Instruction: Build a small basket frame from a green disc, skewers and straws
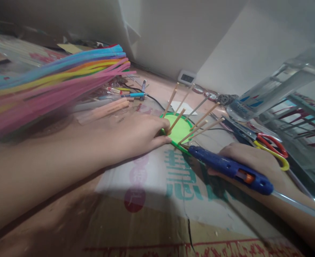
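- While I look down from beside the person, brown cardboard (138,228) with red marks lies nearest.
- The left hand (143,134) reaches in, its grip pinched on the edge of a round green disc (178,126), by the foot of a thin wooden stick.
- The right hand (248,157) has its grip wrapped around a blue glue gun (227,164). A clear rod (293,203) pokes out of the back.
- The gun's tip is at the disc's near edge, right by another stick's foot.
- The disc sits between the two hands. Thin wooden sticks (205,116) stand around its edge, many of them leaning.
- Past the right hand are scissors (259,137) with red and yellow handles, then a big clear bottle (269,92).
- Beyond the left arm is a bunch of bright strips (66,92), pink, yellow and blue. A blue pen (133,95) lies near their ends.
- At the back, a little white box (187,77) with a dark screen stands by the pale wall (227,53).
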Tool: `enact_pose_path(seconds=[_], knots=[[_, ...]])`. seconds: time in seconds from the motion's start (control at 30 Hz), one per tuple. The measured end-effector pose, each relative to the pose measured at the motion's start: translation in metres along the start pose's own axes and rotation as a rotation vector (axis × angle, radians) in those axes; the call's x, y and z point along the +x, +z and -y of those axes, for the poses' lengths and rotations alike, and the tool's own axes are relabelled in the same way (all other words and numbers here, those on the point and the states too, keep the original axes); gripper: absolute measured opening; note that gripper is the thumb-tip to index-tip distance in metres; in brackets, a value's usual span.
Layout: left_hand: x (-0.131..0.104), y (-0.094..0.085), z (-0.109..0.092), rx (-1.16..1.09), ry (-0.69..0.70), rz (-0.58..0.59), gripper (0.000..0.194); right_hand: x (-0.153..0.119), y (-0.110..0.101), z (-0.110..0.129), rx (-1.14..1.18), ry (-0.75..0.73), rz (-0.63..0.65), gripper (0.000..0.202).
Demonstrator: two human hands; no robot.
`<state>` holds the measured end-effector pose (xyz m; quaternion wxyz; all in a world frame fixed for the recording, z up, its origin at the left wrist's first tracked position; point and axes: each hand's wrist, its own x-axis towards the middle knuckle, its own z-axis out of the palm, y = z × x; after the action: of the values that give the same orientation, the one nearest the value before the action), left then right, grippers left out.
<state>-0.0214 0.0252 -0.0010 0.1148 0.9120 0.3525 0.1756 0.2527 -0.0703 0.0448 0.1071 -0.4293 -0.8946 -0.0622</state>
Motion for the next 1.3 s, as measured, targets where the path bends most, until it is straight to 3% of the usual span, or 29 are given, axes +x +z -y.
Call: enact_pose_path(seconds=[0.43,1.3], knots=[[-0.0005,-0.0011,-0.0007,-0.003,-0.007,0.004,0.023,-0.0032,0.0079,-0.0055,-0.027,0.007,-0.037,0.037],[-0.0014,-0.0015,-0.0009,0.008,0.007,0.006,0.025,-0.0017,0.0036,-0.0018,-0.051,-0.019,-0.035,0.043]])
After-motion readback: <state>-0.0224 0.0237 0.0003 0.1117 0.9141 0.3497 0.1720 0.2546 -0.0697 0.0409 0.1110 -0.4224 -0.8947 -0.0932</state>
